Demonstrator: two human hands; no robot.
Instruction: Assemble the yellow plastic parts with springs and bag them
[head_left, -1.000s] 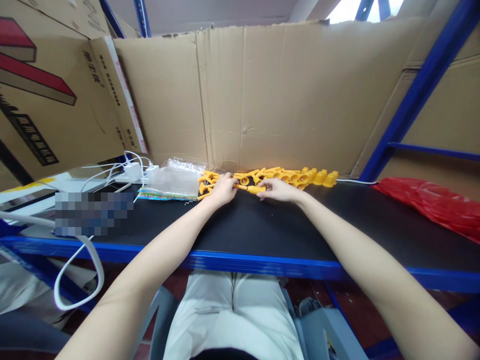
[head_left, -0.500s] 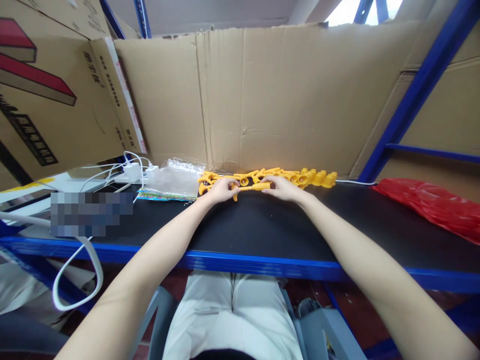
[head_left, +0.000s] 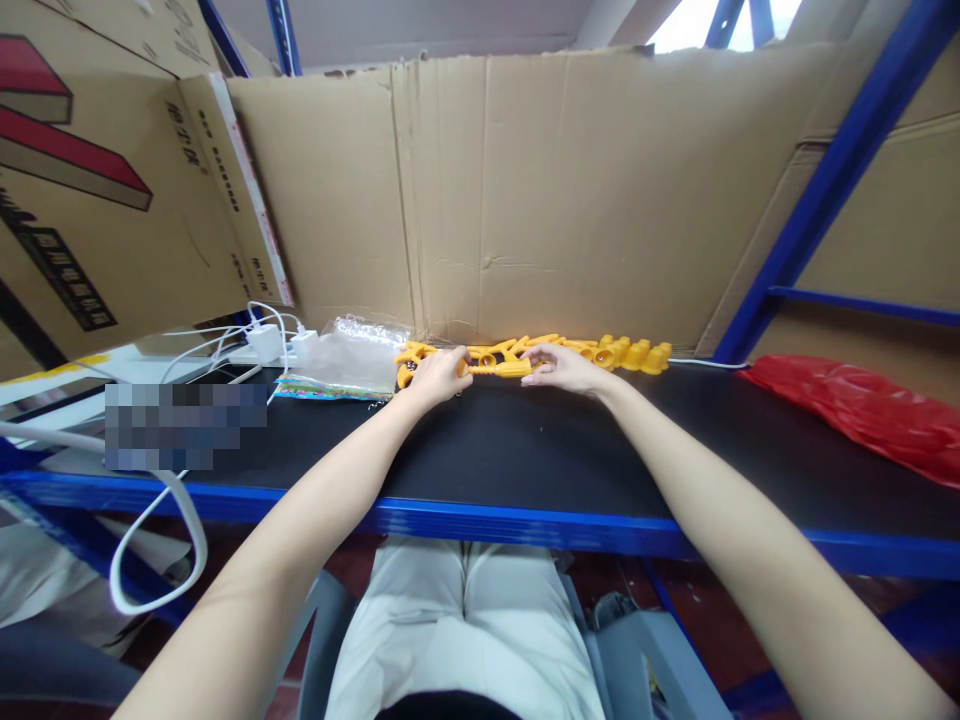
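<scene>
The left hand [head_left: 439, 375] is curled shut over one end of a slim yellow plastic part [head_left: 499, 369]. The right hand [head_left: 559, 368] pinches the other end with its fingertips, the remaining fingers loosely spread. The part hangs level just above the black worktop [head_left: 525, 450] near its far edge, in front of a row of yellow pieces [head_left: 630, 353].

This looks like a joining step, with two ends being pressed together. Seating them would call for a straight, steady push along the part. The fingers hide any joint, and the pieces are too small to tell their shape. A clear plastic bag [head_left: 352, 358] lies just left, and a red bag [head_left: 862, 410] is cut off at the right.
</scene>
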